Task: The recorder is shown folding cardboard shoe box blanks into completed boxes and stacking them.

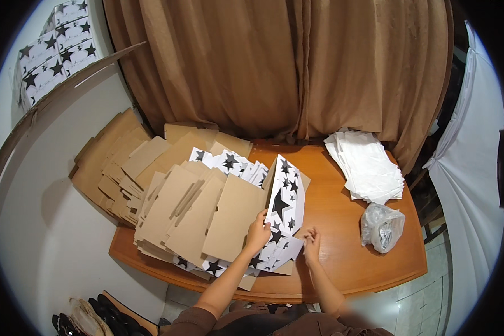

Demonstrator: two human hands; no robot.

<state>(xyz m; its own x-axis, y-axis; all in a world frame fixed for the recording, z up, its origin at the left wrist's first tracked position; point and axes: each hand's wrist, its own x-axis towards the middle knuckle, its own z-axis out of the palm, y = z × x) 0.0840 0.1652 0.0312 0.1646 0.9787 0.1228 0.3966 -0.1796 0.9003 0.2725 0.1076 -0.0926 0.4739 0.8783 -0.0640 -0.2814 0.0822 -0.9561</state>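
A die-cut cardboard box blank [280, 204], white with black stars on its printed face and brown on the other, stands tilted up at the middle of the table. My left hand [257, 234] is closed on its left edge, thumb on the printed side. Just right of its lower white flap is my right hand [312, 246], fingers loosely curled and apart, with nothing visible in them. Whether its fingertips touch the flap, I cannot tell. Beneath and left of the blank lies a spread pile of more flat cardboard blanks [193, 215], mostly brown side up, some showing stars.
On the right of the wooden table [330, 215] lie a stack of white sheets [368, 168] and a clear plastic bag [382, 227] with something inside. Brown curtains [274, 67] hang behind. Star-printed boxes [59, 47] are stacked at upper left. Shoes [103, 313] stand at lower left.
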